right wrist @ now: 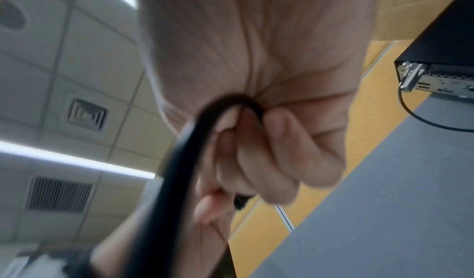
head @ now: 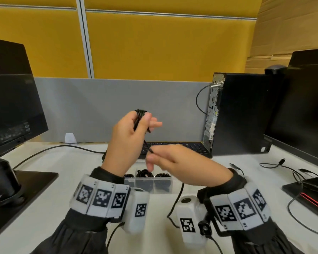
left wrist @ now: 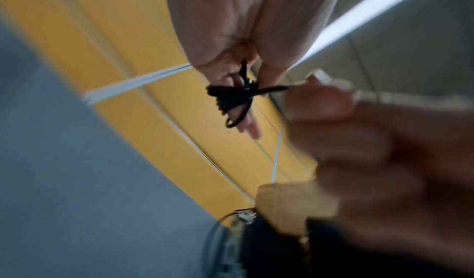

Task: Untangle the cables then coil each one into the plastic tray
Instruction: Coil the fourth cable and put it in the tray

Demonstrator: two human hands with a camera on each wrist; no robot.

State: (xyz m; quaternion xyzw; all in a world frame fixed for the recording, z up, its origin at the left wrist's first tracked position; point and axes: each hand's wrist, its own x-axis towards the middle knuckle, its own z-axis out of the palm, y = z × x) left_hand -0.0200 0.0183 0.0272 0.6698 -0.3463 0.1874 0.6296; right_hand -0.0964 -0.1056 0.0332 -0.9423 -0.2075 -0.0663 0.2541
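The left hand (head: 126, 142) is being held up above the clear plastic compartmented tray (head: 148, 182), with its fingers curled round a small bundle of thin black cable (head: 140, 114) whose loops are showing above the thumb and forefinger. A single strand of that cable is running down from the bundle to the right hand (head: 182, 164), which is hovering just above the tray and pinching the strand between thumb and fingertips (the other fingers are curling loosely beneath). In the left wrist view the bundle is appearing as several tight black turns across the fingers (left wrist: 246, 126), with the strand leading off toward the blurred right hand. The right wrist view is showing a black cable arching over the curled fingers (right wrist: 277, 160), much of it blurred.

The tray is sitting on the white desk (head: 66, 162) directly below the hands, and three of its compartments are each holding a coiled black cable (head: 145, 173). Behind the tray a black keyboard (head: 182, 148) is lying flat. To the right of the tray, loose black cables (head: 290, 168) are lying spread on the desk, and beyond them a black desktop computer tower (head: 246, 114) is standing upright. To the left of the tray, a black monitor (head: 11, 99) is standing with its back showing.
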